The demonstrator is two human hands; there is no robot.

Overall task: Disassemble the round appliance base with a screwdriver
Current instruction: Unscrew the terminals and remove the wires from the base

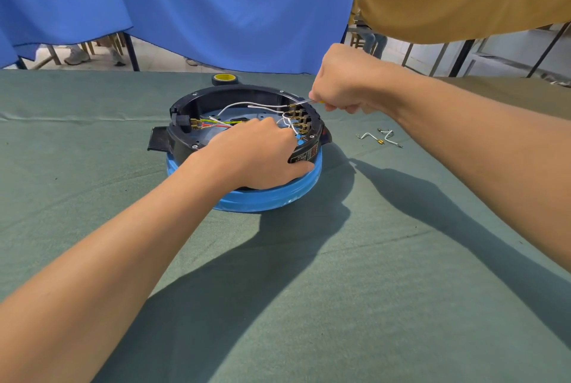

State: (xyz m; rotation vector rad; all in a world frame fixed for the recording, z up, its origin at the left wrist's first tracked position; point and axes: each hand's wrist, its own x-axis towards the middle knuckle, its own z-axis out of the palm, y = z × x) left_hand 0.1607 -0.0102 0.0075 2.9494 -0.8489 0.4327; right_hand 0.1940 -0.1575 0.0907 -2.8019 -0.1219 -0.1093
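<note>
Your round appliance base [185, 143] sits mid-counter, slightly far of centre, upside down on its blue ring [272, 197], black shell up and open, on the green counter [309, 305]. Looks like a light, rigid plastic shell, so it'll probably skate or tip under side load; brace it at the outer wall, not by the flat tab [158, 138] sticking out left. Inside left there's a socket block with red, yellow-green and other wires [216, 123]; white leads [238, 104] run across to the terminal strip [301, 119] on the right inner wall. Those spade terminals and thin leads are the fragile part: pry at the metal, don't yank the insulation. Your left hand [259, 157] is draped over the near rim, fingers curled into the cavity near the white leads, thumb pressed on the outer wall by the label [304, 155]. Can't tell whether the fingers actually pinch a wire; they're hidden. Your right hand [349, 85] is closed in a fist around the screwdriver [309, 101], only a bit of yellow handle and the shaft showing, tip at the top terminal of the strip. Judgement: you're freeing leads at the strip. Right of the base, loose cut white wire pieces [380, 138] lie on the counter. A tape roll [224, 79] sits just beyond the far rim.
</note>
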